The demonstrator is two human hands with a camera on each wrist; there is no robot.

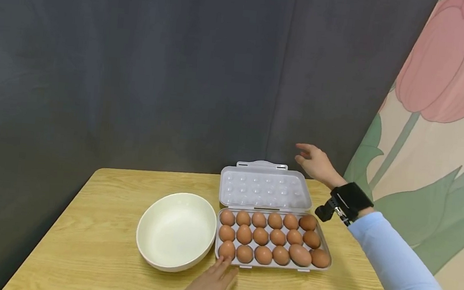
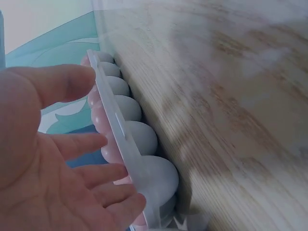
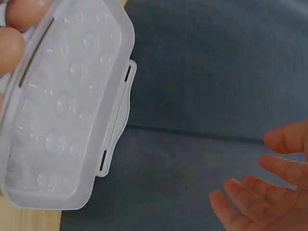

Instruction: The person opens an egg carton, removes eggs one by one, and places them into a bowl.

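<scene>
A pale grey egg carton (image 1: 271, 264) sits on a wood-grain counter (image 1: 105, 226), its lid (image 1: 266, 189) folded back toward a dark curtain (image 1: 139, 63) and its base filled with brown eggs (image 1: 260, 236) in three rows of six. Just left of the carton stands a round cream bowl (image 1: 176, 232). A person's left hand (image 1: 208, 288) is at the carton's front left corner; its fingers are spread a little apart and grip nothing, the tips right by the rim and the corner egg, though whether they touch cannot be told. The right hand (image 1: 317, 164) is raised in the air beside the lid's far right corner, its fingers loosely bent, thumb apart, holding nothing. A black device (image 1: 351, 199) is strapped to the right wrist, above a light blue sleeve (image 1: 396, 260). At far right, large pink tulips (image 1: 434, 61) decorate a pale backdrop (image 1: 461, 271)
</scene>
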